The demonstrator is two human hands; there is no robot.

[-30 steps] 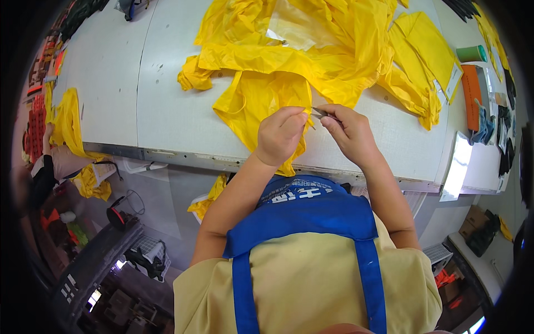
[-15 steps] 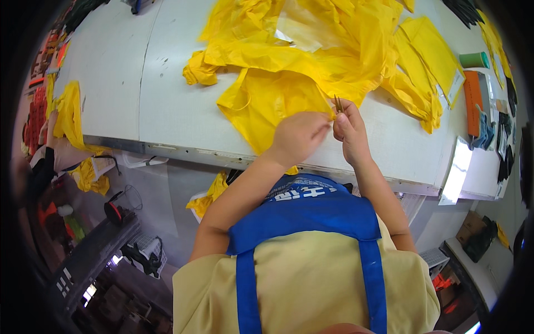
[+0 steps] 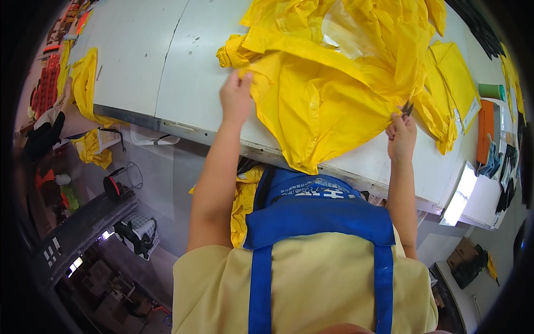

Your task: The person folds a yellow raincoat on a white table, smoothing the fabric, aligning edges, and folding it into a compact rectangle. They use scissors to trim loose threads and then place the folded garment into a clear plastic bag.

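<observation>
A crumpled yellow garment (image 3: 334, 106) of thin fabric lies on the white table, with a pale sheet (image 3: 347, 30) showing in its upper part. My left hand (image 3: 236, 100), a little blurred, pinches the left edge of a flap of it. At the flap's right corner, my right hand (image 3: 401, 136) is closed on the fabric and on small thread snips (image 3: 409, 107), whose dark pointed blades stick up past the fingers. Stretched between both hands, the flap hangs over the table's near edge, its lower tip close to my blue apron (image 3: 317, 217).
Folded yellow pieces (image 3: 455, 78) lie to the right, near a green thread spool (image 3: 492, 92) and an orange box (image 3: 486, 131). A shiny white sheet (image 3: 459, 192) overhangs the front edge. At far left another person's arm (image 3: 69, 111) is beside yellow cloth (image 3: 84, 83).
My hands were close together at the fabric. They have moved apart, left hand leftward and right hand rightward, and the flap is now spread between them. The view has shifted a little.
</observation>
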